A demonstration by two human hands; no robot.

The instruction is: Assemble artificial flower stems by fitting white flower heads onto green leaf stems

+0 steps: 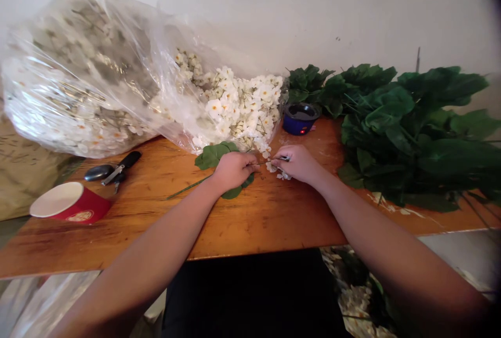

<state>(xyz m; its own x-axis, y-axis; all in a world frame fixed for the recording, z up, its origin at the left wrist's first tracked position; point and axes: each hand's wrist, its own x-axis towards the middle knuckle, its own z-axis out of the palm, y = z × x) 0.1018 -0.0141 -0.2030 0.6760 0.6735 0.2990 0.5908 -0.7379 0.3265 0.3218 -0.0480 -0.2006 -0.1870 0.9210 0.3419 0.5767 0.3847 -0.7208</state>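
My left hand (235, 170) pinches a thin green stem (260, 163) and rests over a sprig of artificial green leaves (213, 156), whose long stalk runs down-left across the table. My right hand (297, 163) closes on the stem's other end, and a small dark-and-silver piece (285, 158) shows at its fingertips. Small white artificial blossoms (281, 173) lie just below my right fingers. Both hands hide part of what they hold, so the join between stem and blossoms cannot be seen.
A large clear plastic bag (78, 77) of white flowers spills a heap (238, 106) onto the wooden table (266, 223). Also there are a blue pot (300, 118), a green leaf pile (415, 129), a red paper cup (70, 202) and dark-handled pliers (117, 168).
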